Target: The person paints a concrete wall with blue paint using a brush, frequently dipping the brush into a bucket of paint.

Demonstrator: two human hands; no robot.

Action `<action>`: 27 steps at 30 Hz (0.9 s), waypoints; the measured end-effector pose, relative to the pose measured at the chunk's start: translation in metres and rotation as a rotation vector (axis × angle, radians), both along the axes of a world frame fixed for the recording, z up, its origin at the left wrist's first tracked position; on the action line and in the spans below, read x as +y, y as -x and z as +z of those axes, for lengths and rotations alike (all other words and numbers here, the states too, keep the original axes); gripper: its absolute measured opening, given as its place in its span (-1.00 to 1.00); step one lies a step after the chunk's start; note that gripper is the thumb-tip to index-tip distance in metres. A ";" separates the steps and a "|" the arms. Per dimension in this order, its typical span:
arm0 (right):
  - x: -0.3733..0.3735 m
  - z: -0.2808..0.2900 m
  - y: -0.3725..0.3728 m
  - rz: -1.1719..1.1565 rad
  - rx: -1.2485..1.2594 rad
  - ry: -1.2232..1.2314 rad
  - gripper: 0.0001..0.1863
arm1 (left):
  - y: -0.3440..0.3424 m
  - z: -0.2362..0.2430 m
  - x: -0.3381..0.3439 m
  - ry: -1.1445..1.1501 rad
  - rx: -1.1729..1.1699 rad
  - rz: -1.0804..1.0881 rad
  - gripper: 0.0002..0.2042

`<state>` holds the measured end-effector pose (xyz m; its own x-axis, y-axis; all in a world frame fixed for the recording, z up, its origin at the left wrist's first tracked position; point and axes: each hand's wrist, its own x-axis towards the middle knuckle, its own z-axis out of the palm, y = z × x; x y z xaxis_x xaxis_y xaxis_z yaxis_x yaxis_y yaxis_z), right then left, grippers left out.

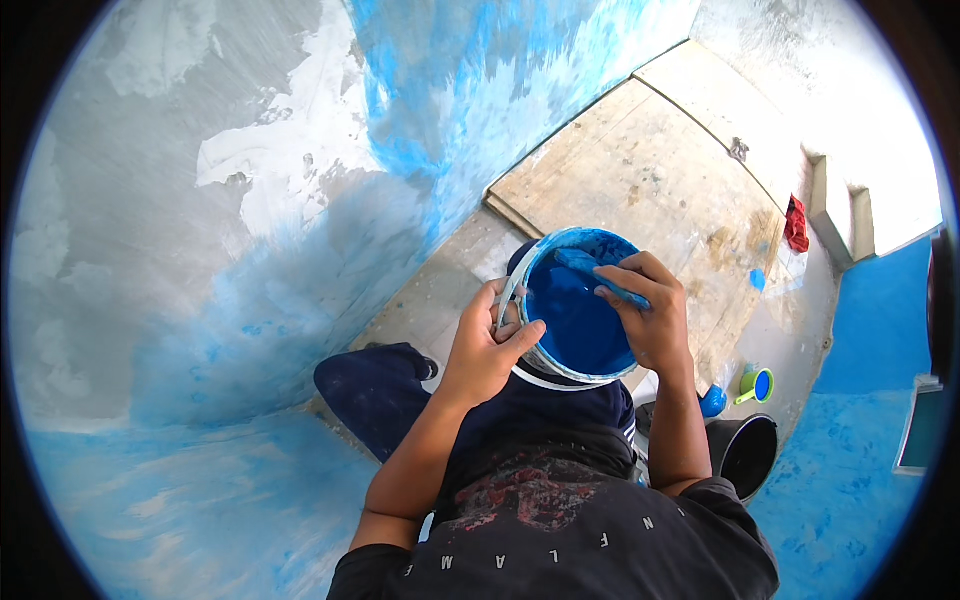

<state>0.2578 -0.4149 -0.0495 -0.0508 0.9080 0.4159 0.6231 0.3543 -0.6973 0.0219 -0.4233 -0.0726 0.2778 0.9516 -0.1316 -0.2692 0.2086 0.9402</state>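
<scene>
A white paint bucket (578, 380) with a paint-smeared rim is in front of my torso, above my lap. Deep blue paint (575, 325) fills its lower part. My left hand (490, 345) grips the bucket's left side, with the thumb over the rim and the fingers by the white handle. In my right hand (648, 310), at the right rim, is a paint-covered blue paintbrush (590, 268). Its wide end rests near the far inner wall, above the paint. The fingers are closed round its narrower part, and paint hides its details.
Part-painted blue walls (300, 300) rise on the left. A stained wooden board (640, 160) covers the floor ahead. To the right are a black bucket (745, 455), a green dipper (747, 397) holding blue paint, a blue object (713, 401) and a red cloth (797, 225).
</scene>
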 end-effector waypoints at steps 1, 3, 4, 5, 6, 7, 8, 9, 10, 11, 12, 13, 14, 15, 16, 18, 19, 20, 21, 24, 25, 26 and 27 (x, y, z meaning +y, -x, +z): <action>-0.001 0.001 0.001 -0.002 0.003 0.001 -0.70 | -0.001 0.001 -0.001 0.011 -0.026 0.015 -0.50; -0.002 0.001 0.003 -0.011 0.010 -0.004 -0.70 | 0.001 -0.007 -0.001 -0.027 -0.027 0.008 -0.52; -0.003 0.001 0.004 -0.018 0.013 -0.009 -0.71 | 0.002 -0.012 -0.001 -0.043 -0.029 0.004 -0.53; -0.004 0.000 0.005 -0.024 0.017 -0.012 -0.71 | 0.002 -0.016 -0.001 -0.044 -0.043 0.011 -0.53; -0.003 0.000 0.005 -0.029 0.020 -0.019 -0.71 | 0.002 -0.017 -0.001 -0.053 -0.055 0.019 -0.54; -0.003 0.000 0.006 -0.033 0.023 -0.024 -0.72 | 0.002 -0.017 0.000 -0.059 -0.066 0.026 -0.54; -0.003 -0.001 0.006 -0.038 0.026 -0.027 -0.72 | 0.002 -0.017 -0.001 -0.052 -0.058 0.030 -0.56; -0.003 0.000 0.006 -0.041 0.026 -0.030 -0.72 | 0.002 -0.012 0.000 -0.049 -0.049 0.034 -0.58; -0.003 0.001 0.006 -0.044 0.025 -0.031 -0.72 | 0.002 -0.009 0.000 -0.046 -0.040 0.038 -0.59; -0.002 0.002 0.006 -0.047 0.024 -0.033 -0.72 | 0.002 -0.009 0.002 -0.046 -0.041 0.033 -0.60; -0.001 0.002 0.006 -0.047 0.029 -0.034 -0.72 | 0.003 -0.010 0.003 -0.048 -0.041 0.028 -0.62; 0.000 0.002 0.006 -0.046 0.033 -0.036 -0.72 | 0.004 -0.012 0.005 -0.051 -0.042 0.024 -0.63; 0.001 0.003 0.006 -0.043 0.037 -0.040 -0.73 | 0.004 -0.015 0.006 -0.069 -0.023 0.023 -0.66; 0.003 0.003 0.006 -0.047 0.037 -0.048 -0.74 | 0.006 -0.017 0.008 -0.089 -0.002 0.023 -0.69; 0.004 0.003 0.007 -0.047 0.036 -0.058 -0.75 | 0.008 -0.017 0.008 -0.110 0.019 0.026 -0.71; 0.008 0.007 0.012 -0.072 0.080 -0.041 -0.78 | 0.003 -0.016 0.006 -0.063 -0.002 0.148 -0.75; 0.008 0.012 0.012 -0.096 0.113 -0.013 -0.80 | -0.001 -0.014 0.005 -0.044 -0.024 0.217 -0.76; 0.009 0.016 0.014 -0.115 0.146 0.014 -0.81 | 0.006 -0.019 0.006 -0.061 0.029 0.188 -0.79; 0.009 0.020 0.013 -0.114 0.145 0.025 -0.83 | 0.007 -0.015 0.012 -0.108 0.046 0.180 -0.79; 0.010 0.017 0.012 -0.053 0.360 -0.081 -0.81 | 0.021 0.018 0.022 -0.202 0.130 0.132 -0.83; 0.007 0.018 0.013 -0.049 0.449 -0.054 -0.79 | 0.024 0.039 0.025 -0.210 0.185 0.124 -0.84; 0.005 0.018 0.015 -0.044 0.543 -0.020 -0.77 | 0.029 0.061 0.028 -0.213 0.247 0.117 -0.84; 0.006 0.018 0.016 -0.003 0.613 -0.051 -0.75 | 0.033 0.080 0.030 -0.215 0.310 0.103 -0.85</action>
